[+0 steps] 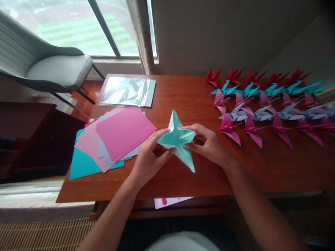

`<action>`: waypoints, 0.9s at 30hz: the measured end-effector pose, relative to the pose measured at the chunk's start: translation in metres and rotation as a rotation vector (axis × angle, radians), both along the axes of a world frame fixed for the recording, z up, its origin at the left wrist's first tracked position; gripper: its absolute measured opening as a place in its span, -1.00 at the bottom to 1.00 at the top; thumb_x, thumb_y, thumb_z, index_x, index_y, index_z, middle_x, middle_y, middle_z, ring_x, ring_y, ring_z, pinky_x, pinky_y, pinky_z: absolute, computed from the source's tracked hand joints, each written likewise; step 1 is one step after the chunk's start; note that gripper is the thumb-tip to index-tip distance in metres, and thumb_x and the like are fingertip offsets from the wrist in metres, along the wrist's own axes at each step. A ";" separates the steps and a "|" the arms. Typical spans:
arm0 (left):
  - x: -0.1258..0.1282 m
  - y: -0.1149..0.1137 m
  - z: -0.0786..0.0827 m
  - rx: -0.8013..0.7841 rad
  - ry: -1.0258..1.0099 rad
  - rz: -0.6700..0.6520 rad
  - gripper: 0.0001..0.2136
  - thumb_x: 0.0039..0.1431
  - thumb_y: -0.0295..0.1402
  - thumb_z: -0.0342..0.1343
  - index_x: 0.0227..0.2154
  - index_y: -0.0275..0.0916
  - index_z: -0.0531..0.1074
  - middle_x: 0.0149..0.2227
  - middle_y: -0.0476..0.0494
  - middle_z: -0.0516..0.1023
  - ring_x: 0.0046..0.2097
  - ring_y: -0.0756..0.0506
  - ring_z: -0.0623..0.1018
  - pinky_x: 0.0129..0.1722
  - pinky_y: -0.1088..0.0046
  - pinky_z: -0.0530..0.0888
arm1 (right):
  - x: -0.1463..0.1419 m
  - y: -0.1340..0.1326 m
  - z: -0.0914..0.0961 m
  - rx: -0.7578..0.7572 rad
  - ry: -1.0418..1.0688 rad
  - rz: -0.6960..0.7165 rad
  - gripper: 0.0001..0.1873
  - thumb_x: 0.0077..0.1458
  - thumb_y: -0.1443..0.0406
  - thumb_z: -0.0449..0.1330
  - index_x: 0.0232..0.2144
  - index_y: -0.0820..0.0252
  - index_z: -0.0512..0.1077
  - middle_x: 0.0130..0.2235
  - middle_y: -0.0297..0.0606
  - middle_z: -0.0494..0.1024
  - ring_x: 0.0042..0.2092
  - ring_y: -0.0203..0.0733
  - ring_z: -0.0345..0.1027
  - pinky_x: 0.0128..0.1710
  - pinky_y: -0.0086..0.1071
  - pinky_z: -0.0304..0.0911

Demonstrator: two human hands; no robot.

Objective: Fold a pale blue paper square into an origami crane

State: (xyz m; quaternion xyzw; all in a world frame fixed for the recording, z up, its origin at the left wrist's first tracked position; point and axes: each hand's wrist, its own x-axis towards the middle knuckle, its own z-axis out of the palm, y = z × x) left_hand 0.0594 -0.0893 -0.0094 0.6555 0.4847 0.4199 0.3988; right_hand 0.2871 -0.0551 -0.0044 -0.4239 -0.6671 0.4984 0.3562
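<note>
Between my two hands is a pale mint-green sheet of origami paper, partly folded into a four-pointed star with a hollow centre. My left hand pinches its left point, thumb below and fingers behind. On the other side, my right hand pinches the right point between thumb and fingers. One point of the paper rises away from me, and a longer one slants down toward me. The fingertips behind the paper are partly hidden.
A fanned pile of coloured paper squares lies left of my hands. Behind it is a clear plastic packet of pale paper. Rows of folded paper cranes stand along the right of the wooden table. A chair stands by the window.
</note>
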 end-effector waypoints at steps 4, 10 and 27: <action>-0.001 -0.003 -0.002 0.018 0.051 0.008 -0.53 0.18 -0.31 0.30 0.15 -0.13 0.40 0.02 -0.19 0.60 -0.01 -0.17 0.61 0.05 0.27 0.53 | 0.000 -0.002 0.001 0.024 -0.035 0.004 -0.57 0.10 0.13 0.38 0.02 -0.01 0.49 -0.02 -0.27 0.52 -0.12 -0.17 0.45 -0.25 -0.36 0.37; -0.003 -0.007 -0.002 -0.011 0.039 0.015 -0.50 0.16 -0.31 0.31 0.17 -0.12 0.39 0.07 -0.20 0.58 0.06 -0.21 0.59 0.13 0.20 0.48 | -0.001 -0.005 0.003 0.021 -0.042 -0.002 -0.59 0.12 0.13 0.37 0.01 0.00 0.50 -0.02 -0.25 0.51 -0.10 -0.15 0.44 -0.22 -0.33 0.37; -0.009 -0.014 0.000 -0.176 -0.035 0.010 -0.52 0.15 -0.31 0.32 0.14 -0.09 0.41 0.11 -0.17 0.55 0.11 -0.23 0.56 0.16 0.18 0.46 | -0.005 -0.005 0.000 0.013 -0.002 -0.029 -0.76 0.08 0.20 0.41 -0.20 0.10 0.55 0.01 -0.20 0.54 -0.10 -0.18 0.45 -0.23 -0.36 0.37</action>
